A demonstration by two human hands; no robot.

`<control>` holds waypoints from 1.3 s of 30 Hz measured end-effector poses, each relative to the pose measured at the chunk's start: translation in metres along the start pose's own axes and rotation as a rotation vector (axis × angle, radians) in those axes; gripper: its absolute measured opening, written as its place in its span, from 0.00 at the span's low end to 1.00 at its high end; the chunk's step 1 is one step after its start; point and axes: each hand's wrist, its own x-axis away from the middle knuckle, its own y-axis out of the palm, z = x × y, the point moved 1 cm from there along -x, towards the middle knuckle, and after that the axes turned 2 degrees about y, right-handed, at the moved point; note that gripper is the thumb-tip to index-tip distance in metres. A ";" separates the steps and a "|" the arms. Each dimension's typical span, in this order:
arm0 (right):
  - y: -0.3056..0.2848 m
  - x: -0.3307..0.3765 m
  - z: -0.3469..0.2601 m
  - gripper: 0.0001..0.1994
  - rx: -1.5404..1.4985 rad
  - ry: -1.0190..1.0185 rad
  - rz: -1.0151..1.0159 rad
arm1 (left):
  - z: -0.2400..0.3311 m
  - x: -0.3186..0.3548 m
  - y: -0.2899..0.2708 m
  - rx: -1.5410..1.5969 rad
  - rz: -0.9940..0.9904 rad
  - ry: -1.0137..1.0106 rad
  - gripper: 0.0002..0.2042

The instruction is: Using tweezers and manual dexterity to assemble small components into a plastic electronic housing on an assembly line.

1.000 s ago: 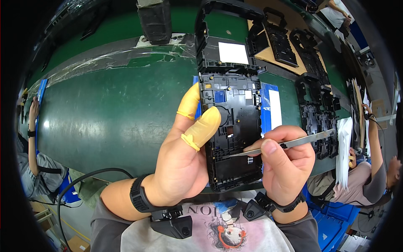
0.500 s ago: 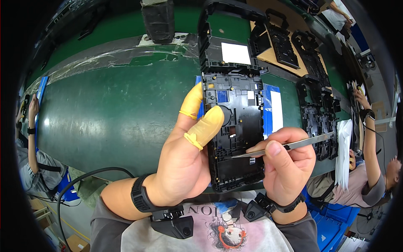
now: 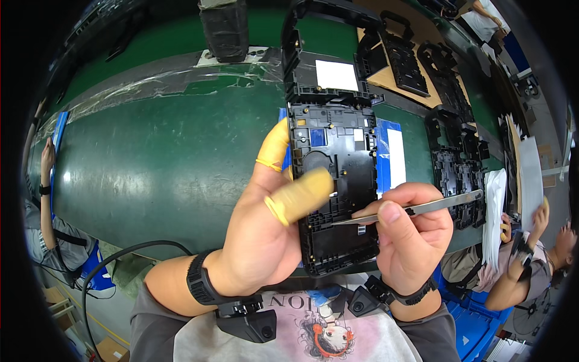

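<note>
The step in hand looks like fine work with a pointed tool inside a black plastic frame (image 3: 357, 172), which sits upright in the middle of the scene, its open handle part toward the far side and its closed end toward the person. The left hand (image 3: 256, 241) holds the frame by its left edge: the fingers are wrapped there, with one yellow-covered finger (image 3: 274, 145) at the edge and the yellow-covered thumb (image 3: 300, 196), blurred, over the ribbed face. The right hand (image 3: 411, 235) has its fingers pinched narrow around metal tweezers (image 3: 435, 203), whose tip points left over the frame's near part; whether it touches the ribs there I cannot tell. Beneath, a blue sheet (image 3: 383, 172) with a white strip (image 3: 396, 158) lies on the green tabletop (image 3: 151, 151), and other black frames (image 3: 446, 163) lie to the right. The next move, I judge, calls for a steady left grip, the thumb kept clear of the tip, and small, light motions of the tweezers among the ribs.
</note>
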 end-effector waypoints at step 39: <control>-0.038 -0.033 0.033 0.06 0.131 0.147 0.137 | 0.029 -0.016 -0.018 -0.137 0.150 0.159 0.20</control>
